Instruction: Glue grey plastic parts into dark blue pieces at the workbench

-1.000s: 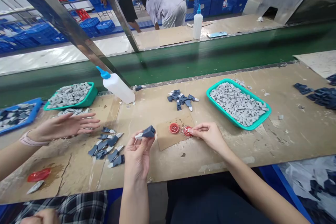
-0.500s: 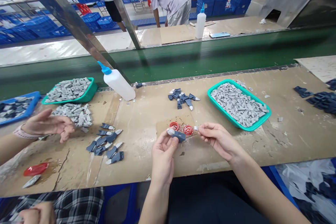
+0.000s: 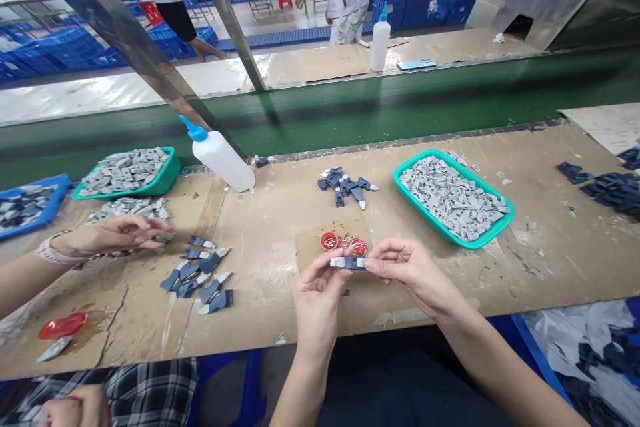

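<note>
Slate-blue plastic part (image 3: 347,263) with pale ends, held level between both hands just above a cardboard scrap. Left hand (image 3: 317,300) is closed on its left end, pinching it between thumb and fingers. Right hand (image 3: 415,275) is closed on the right end the same way. Gripping at the ends leaves the middle uncovered and facing the camera, probably so it can be seen or worked on.

Under it, the cardboard scrap (image 3: 311,250) carries two round red caps (image 3: 330,241) with dark specks around them. Scrap probably there to keep that mess off the worktop (image 3: 280,227).

Stock seems placed for easy reach. To the right, a teal tray (image 3: 429,212) is packed with grey pieces (image 3: 453,201). Ahead, a small heap of blue-and-pale parts (image 3: 343,188) sits between that tray and a white squeeze bottle (image 3: 220,161) with a blue nozzle, lying on its side.

Left, a co-worker's open hand (image 3: 117,233) with a pink wristband is well apart from the person's hands, just beside a spread of similar parts (image 3: 197,280).
</note>
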A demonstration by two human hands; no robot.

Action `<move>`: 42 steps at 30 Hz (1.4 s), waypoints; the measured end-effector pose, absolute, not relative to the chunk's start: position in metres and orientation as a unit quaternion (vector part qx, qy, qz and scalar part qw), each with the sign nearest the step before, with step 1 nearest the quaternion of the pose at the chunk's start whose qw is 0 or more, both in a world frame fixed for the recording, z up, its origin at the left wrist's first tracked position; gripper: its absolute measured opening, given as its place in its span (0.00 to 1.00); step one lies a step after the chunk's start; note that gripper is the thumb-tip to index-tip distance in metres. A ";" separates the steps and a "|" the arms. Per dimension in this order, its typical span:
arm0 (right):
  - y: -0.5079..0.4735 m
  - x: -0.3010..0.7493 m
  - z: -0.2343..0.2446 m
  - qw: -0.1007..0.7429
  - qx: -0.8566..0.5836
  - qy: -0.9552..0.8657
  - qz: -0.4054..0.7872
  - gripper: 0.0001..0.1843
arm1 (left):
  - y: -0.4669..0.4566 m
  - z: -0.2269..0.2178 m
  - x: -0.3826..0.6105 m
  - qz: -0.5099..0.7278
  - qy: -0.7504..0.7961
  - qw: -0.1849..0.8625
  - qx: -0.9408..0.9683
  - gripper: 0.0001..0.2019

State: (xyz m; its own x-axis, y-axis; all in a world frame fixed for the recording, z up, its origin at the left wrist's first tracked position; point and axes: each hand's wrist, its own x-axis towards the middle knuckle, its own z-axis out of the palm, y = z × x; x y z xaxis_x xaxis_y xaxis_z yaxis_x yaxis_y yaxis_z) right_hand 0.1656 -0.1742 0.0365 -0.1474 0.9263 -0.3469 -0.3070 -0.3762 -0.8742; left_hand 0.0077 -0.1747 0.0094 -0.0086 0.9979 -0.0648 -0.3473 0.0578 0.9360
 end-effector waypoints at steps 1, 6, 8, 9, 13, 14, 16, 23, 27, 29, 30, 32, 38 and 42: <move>-0.174 0.166 0.037 0.446 -0.475 -0.336 0.680 0.12 | -0.175 0.010 0.007 0.569 0.424 0.584 0.395 0.13; -0.176 0.168 0.036 0.410 -0.488 -0.371 0.675 0.15 | -0.177 0.012 0.007 0.558 0.418 0.532 0.481 0.12; -0.178 0.167 0.034 0.417 -0.477 -0.380 0.674 0.15 | -0.178 0.014 0.008 0.555 0.412 0.520 0.502 0.12; -0.178 0.167 0.034 0.424 -0.474 -0.385 0.668 0.15 | -0.178 0.015 0.008 0.553 0.412 0.521 0.502 0.13; -0.177 0.162 0.035 0.443 -0.488 -0.399 0.637 0.13 | -0.177 0.018 0.012 0.546 0.433 0.568 0.436 0.20; -0.176 0.161 0.037 0.446 -0.491 -0.399 0.633 0.12 | -0.176 0.018 0.013 0.541 0.440 0.585 0.415 0.22; -0.174 0.160 0.041 0.448 -0.493 -0.403 0.627 0.12 | -0.175 0.019 0.017 0.529 0.447 0.608 0.388 0.25; -0.149 0.231 0.036 0.452 -0.648 -0.475 0.388 0.14 | -0.158 0.018 0.004 0.555 0.523 0.507 0.402 0.27; -0.115 0.306 0.017 0.307 -0.823 -0.468 0.099 0.13 | -0.128 0.000 -0.050 0.527 0.585 0.387 0.480 0.27; -0.096 0.326 0.007 0.218 -0.840 -0.491 0.077 0.12 | -0.112 -0.011 -0.082 0.490 0.643 0.269 0.524 0.28; -0.088 0.330 0.004 0.188 -0.842 -0.501 0.076 0.12 | -0.105 -0.016 -0.098 0.447 0.670 0.215 0.553 0.28; -0.076 0.330 -0.001 0.156 -0.842 -0.512 0.071 0.11 | -0.092 -0.026 -0.123 0.356 0.689 0.107 0.622 0.30; -0.074 0.313 -0.006 0.134 -0.829 -0.543 0.026 0.09 | -0.069 -0.033 -0.136 0.245 0.620 0.028 0.745 0.24; -0.083 0.318 -0.004 0.135 -0.811 -0.568 0.024 0.10 | -0.054 -0.013 -0.105 0.271 0.620 0.036 0.736 0.21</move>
State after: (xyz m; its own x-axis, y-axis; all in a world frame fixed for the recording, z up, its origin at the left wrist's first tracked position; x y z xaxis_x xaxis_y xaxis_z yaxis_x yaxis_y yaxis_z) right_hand 0.3183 -0.0827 -0.0044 0.3533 0.9284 0.1153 0.9156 -0.3178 -0.2464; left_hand -0.1053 -0.0538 -0.0134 0.0849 0.9314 0.3538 0.8923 -0.2292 0.3890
